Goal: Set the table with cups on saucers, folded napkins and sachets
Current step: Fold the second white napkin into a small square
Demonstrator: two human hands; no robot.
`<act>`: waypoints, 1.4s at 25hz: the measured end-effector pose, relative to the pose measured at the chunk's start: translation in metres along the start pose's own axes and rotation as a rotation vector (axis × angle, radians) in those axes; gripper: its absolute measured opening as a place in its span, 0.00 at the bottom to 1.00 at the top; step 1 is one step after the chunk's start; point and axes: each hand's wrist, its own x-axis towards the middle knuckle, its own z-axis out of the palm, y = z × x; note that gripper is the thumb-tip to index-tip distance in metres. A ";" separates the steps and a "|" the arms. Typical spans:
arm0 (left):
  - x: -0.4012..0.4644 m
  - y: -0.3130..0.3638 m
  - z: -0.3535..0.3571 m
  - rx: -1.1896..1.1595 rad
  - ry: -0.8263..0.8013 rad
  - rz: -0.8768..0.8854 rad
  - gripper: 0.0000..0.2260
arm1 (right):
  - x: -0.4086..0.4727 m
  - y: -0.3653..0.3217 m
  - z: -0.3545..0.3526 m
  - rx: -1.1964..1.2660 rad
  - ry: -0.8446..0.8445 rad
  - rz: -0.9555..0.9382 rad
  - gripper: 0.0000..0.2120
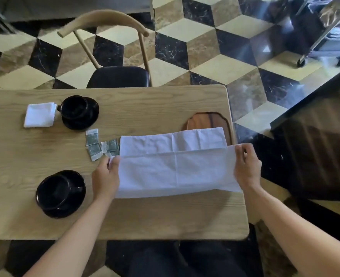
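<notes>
— What's the floor (pixel 203 62) like?
— Polished marble in a cube pattern of cream, brown and black, with light glaring off it at the upper right.
— And the furniture?
— A pale wooden tabletop (pixel 165 100) with rounded corners. Beyond it stands a chair (pixel 113 56) with a curved wooden back and black seat. A wheeled metal trolley (pixel 325 37) stands at upper right.

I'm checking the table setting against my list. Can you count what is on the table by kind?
Cups: 2
Saucers: 2
Napkins: 2, one folded square, one being folded between the left hand and right hand
Sachets: about 4; they overlap, so the count is uncertain
Wooden tray: 1
Total: about 11
</notes>
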 end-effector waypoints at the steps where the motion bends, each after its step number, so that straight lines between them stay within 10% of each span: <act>1: 0.016 0.001 0.008 0.017 0.013 0.009 0.20 | 0.013 -0.001 0.009 -0.003 0.022 -0.008 0.12; 30: 0.107 -0.023 0.070 0.426 0.230 0.348 0.16 | 0.081 -0.035 0.087 -0.579 0.364 -0.082 0.17; 35: 0.013 -0.024 0.088 0.564 -0.113 0.669 0.26 | -0.043 -0.055 0.154 -0.439 -0.160 -0.679 0.18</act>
